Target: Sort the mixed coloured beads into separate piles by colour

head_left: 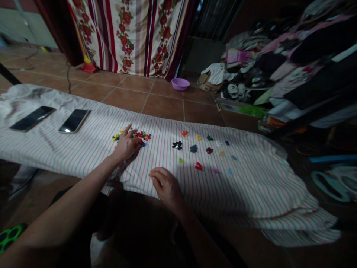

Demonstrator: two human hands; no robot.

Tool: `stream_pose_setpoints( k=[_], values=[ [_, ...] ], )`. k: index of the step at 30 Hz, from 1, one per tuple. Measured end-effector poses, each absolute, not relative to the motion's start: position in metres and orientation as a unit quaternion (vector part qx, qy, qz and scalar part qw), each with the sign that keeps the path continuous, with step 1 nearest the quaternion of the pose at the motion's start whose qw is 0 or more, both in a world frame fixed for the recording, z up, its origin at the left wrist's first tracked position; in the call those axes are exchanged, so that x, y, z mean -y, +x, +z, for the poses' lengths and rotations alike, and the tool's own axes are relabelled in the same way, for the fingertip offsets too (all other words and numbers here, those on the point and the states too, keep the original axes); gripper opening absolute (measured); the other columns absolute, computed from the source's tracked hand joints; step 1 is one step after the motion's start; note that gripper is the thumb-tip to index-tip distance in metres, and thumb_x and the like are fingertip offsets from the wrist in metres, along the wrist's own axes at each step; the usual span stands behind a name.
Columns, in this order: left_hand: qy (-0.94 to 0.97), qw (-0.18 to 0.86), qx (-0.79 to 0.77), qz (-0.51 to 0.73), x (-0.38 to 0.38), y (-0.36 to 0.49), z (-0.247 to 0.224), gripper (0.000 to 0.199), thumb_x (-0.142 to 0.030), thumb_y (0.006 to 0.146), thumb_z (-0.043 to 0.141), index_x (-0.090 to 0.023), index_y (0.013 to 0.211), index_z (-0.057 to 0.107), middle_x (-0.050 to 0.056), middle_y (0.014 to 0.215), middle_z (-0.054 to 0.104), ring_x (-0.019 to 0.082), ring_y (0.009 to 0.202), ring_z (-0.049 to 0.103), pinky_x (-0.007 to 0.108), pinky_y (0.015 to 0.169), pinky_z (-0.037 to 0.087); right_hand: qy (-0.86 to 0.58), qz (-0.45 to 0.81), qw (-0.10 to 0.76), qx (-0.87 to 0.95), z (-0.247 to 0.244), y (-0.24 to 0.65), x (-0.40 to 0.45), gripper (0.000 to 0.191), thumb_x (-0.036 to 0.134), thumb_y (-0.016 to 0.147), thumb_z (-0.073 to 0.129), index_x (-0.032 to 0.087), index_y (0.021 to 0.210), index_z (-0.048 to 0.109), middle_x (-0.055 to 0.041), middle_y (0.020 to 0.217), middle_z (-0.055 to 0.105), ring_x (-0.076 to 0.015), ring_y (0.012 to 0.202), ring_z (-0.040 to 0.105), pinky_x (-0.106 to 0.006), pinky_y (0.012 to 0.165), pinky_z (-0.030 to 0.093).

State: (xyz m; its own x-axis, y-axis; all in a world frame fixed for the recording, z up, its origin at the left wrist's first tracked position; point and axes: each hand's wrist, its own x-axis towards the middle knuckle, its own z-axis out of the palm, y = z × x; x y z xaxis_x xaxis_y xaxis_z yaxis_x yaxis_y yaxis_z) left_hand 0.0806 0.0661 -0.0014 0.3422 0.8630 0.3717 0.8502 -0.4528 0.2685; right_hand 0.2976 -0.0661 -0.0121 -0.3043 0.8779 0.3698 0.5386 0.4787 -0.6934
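My left hand [126, 143] rests on a mixed pile of small coloured pieces [143, 136], its fingers spread and reaching down among them. The pieces are too small to make out their exact kind. My right hand [166, 185] is by the near edge of the striped cloth, with its fingers curled and their tips together; whether anything is inside cannot be seen. Beyond it lie small groups sorted by colour, among them black pieces [177, 145], dark grey pieces [193, 148], red pieces [198, 166], orange pieces [184, 133] and lime green pieces [181, 160].
Two phones, a dark one [32, 118] and a lighter-edged one [74, 121], lie at the left on the striped cloth [245, 193]. Past the far edge, a purple basin [180, 84] stands on the tiled floor, near a heap of clothes [267, 56] and a flowered curtain [134, 33].
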Motion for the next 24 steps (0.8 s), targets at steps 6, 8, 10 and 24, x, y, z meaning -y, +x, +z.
stream_pose_setpoints(
  k=[6,8,10,24],
  values=[
    [0.821,0.006,-0.52,0.234,-0.068,0.081,-0.002,0.017,-0.024,0.079,0.058,-0.022,0.083,0.075,0.01,0.127,0.059,0.032,0.137,0.036,0.059,0.114,0.031,-0.454,0.227,0.376,0.776,-0.012,0.297,0.065,0.024,0.015,0.091,0.047,0.023,0.096,0.068,-0.0067,0.097,0.068,-0.0182,0.094,0.064,-0.033,0.086,0.053],
    [0.828,0.006,-0.51,0.234,-0.069,0.082,-0.002,0.019,-0.025,0.08,0.056,-0.02,0.082,0.074,0.012,0.125,0.059,0.032,0.133,0.04,0.059,0.115,0.03,-0.453,0.227,0.377,0.775,-0.011,0.297,0.065,0.023,0.015,0.091,0.047,0.023,0.096,0.068,-0.0068,0.097,0.068,-0.0182,0.094,0.064,-0.033,0.086,0.053],
    [0.831,0.012,-0.504,0.237,-0.07,0.082,-0.002,0.021,-0.026,0.081,0.054,-0.018,0.082,0.073,0.014,0.122,0.06,0.031,0.129,0.044,0.059,0.115,0.029,-0.45,0.226,0.38,0.776,-0.011,0.298,0.066,0.023,0.015,0.091,0.047,0.022,0.096,0.068,-0.007,0.097,0.068,-0.0182,0.094,0.064,-0.032,0.086,0.053],
    [0.763,0.13,-0.544,0.324,-0.067,0.099,0.019,0.017,-0.036,0.08,0.054,-0.02,0.079,0.061,0.007,0.098,0.069,0.026,0.111,0.058,0.046,0.102,0.044,-0.459,0.209,0.371,0.78,-0.013,0.297,0.067,0.022,0.013,0.09,0.049,0.023,0.096,0.067,-0.0056,0.098,0.069,-0.0179,0.095,0.063,-0.032,0.087,0.052]
  ],
)
